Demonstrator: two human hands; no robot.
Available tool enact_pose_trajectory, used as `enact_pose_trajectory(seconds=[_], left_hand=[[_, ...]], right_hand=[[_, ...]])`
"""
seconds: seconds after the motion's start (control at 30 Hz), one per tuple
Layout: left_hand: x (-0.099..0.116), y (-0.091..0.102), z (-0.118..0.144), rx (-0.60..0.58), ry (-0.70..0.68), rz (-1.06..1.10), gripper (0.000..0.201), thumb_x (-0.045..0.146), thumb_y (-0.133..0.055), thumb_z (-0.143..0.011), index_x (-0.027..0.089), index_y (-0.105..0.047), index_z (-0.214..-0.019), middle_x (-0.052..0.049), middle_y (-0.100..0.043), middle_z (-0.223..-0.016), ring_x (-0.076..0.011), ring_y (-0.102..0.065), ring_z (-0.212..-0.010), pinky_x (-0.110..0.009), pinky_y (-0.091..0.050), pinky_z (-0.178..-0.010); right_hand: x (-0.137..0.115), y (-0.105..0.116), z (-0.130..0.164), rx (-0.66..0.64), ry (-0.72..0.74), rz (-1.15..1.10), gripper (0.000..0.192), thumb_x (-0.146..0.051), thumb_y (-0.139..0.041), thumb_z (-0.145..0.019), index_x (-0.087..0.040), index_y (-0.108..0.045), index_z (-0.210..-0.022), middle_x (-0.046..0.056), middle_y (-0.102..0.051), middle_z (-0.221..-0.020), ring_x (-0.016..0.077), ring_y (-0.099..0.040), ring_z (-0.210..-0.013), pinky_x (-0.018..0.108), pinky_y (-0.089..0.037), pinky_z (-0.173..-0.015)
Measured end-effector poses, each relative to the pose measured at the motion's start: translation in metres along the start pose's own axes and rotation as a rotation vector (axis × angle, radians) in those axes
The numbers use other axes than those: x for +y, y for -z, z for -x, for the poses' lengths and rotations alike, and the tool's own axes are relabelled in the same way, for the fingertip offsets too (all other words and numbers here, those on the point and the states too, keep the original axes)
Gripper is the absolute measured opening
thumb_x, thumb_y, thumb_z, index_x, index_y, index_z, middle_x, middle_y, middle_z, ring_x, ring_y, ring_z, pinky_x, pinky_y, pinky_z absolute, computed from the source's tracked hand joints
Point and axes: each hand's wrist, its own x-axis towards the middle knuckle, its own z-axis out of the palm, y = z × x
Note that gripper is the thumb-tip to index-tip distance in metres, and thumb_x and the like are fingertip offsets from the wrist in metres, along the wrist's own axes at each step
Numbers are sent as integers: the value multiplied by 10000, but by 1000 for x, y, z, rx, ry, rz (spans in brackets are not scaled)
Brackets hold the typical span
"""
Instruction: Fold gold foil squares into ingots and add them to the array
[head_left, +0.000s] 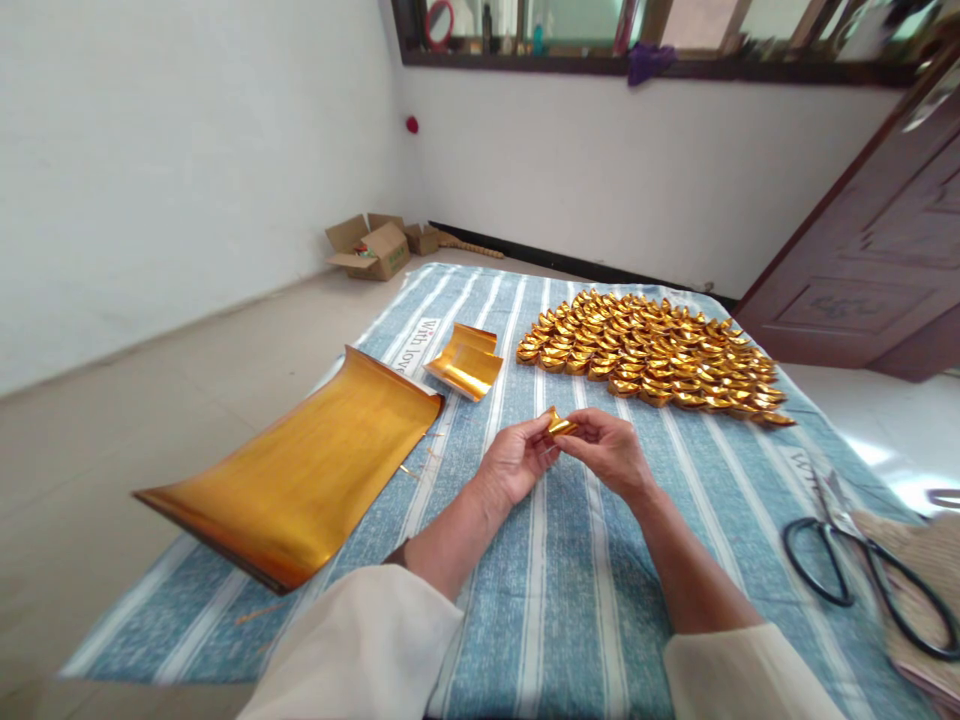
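Both hands, left hand (517,460) and right hand (609,450), pinch a small gold foil piece (559,427); pressing too hard could tear its fold.

My left hand (514,462) and right hand (609,450) meet in front of me, fingertips pinched together at the middle, palms turned inward, both forearms bare below pushed-up cream sleeves (360,645).

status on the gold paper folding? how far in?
Done: a big pile of folded gold pieces lies on the striped cloth. In hand: left hand and right hand pinch one small gold piece. Left: a small cut stack and the large gold sheets.
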Motion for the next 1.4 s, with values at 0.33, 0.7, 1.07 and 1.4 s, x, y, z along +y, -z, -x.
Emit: enact_pose_trajectory(seconds=[0.33,0.7,1.07,1.4], left_hand=[[-4,2,1,21,-100,-129,33,120,-680,-775,93,-695,-787,-77,-704,-795,-130,-661,-685,-196,-481,-575],[-2,1,1,21,-123,-178,137,217,-651,-821,90,-698,-797,-100,-707,-773,-161,-671,-734,-217,-488,-588],[-1,1,4,-43,-95,-236,139,203,-654,-806,76,-712,-808,-129,-718,-857,-160,-674,-760,-212,-498,-595],[-7,3,4,-75,-238,-458,216,296,-742,-676,113,-723,-789,-125,-712,-925,-218,-644,-893,-258,-463,-669]], right_hand=[[-5,8,-2,86,-108,-36,281,-443,-730,-695,-181,-675,-782,4,-673,-601,137,-625,-525,270,-525,-535],[0,26,-2,18,-248,-402,283,-411,-772,-666,-170,-656,-758,24,-697,-646,143,-648,-546,267,-541,-540],[10,34,-4,20,-202,-489,269,-445,-744,-686,-217,-609,-731,10,-668,-658,153,-618,-557,324,-538,-573],[9,24,-1,-8,-200,-434,246,-410,-742,-710,-195,-634,-765,9,-689,-659,142,-643,-561,289,-537,-574]])
